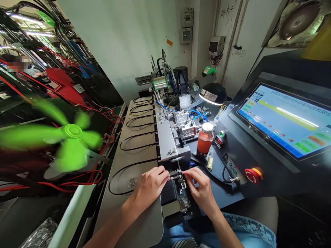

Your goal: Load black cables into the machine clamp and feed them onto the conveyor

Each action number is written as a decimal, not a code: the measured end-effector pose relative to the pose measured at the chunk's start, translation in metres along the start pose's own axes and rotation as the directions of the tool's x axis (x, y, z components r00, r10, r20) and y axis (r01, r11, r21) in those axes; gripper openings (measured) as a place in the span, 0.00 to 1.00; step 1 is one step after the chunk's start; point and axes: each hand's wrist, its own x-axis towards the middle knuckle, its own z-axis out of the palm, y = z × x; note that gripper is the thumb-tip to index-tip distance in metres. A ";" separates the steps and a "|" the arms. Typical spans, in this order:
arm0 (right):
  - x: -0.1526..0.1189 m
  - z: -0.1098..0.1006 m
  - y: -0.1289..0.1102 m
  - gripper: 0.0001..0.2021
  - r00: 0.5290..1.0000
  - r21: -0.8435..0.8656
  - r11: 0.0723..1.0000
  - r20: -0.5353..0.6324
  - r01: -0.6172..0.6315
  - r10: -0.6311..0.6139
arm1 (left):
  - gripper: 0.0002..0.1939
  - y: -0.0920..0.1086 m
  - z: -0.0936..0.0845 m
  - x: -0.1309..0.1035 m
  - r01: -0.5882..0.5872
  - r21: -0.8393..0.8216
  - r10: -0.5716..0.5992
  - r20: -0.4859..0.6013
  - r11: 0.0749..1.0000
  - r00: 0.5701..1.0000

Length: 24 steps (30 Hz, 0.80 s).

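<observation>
My left hand (153,182) reaches in over the grey metal plate (144,220), its thumb and fingers pinched together at a small metal fixture (181,182). What sits between those fingertips is too small to make out. From the other side, my right hand (199,186) meets the same fixture with thumb and forefinger closed in a pinch; anything in it is likewise unclear. Just beyond both hands is a metal block (181,153) at the end of a long rail (165,137). A looped black cable (111,179) lies on the plate beside my left hand, with several similar loops farther back.
An orange-red bottle (205,141) with a white lid and a small yellowish vial (210,161) stand right of the fixture. Farther right are a red emergency stop button (252,175) and a touchscreen (287,117). A green fan (72,131) spins at left. Solder-like wire spools (160,83) sit behind.
</observation>
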 end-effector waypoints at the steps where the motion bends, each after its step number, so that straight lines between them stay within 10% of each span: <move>1: 0.000 0.000 0.000 0.10 1.000 0.001 1.000 0.002 -0.002 0.002 | 0.09 0.000 0.000 0.000 -0.002 -0.001 0.002 -0.003 1.000 1.000; 17: -0.010 -0.011 0.001 0.07 0.953 0.032 0.981 -0.233 -0.192 0.194 | 0.08 -0.006 -0.002 -0.002 0.003 -0.032 -0.003 0.004 0.999 1.000; 24: -0.015 -0.024 -0.029 0.09 0.923 0.405 0.844 -0.006 -0.350 0.386 | 0.09 0.004 -0.022 -0.007 0.008 -0.352 -0.031 -0.059 0.936 0.998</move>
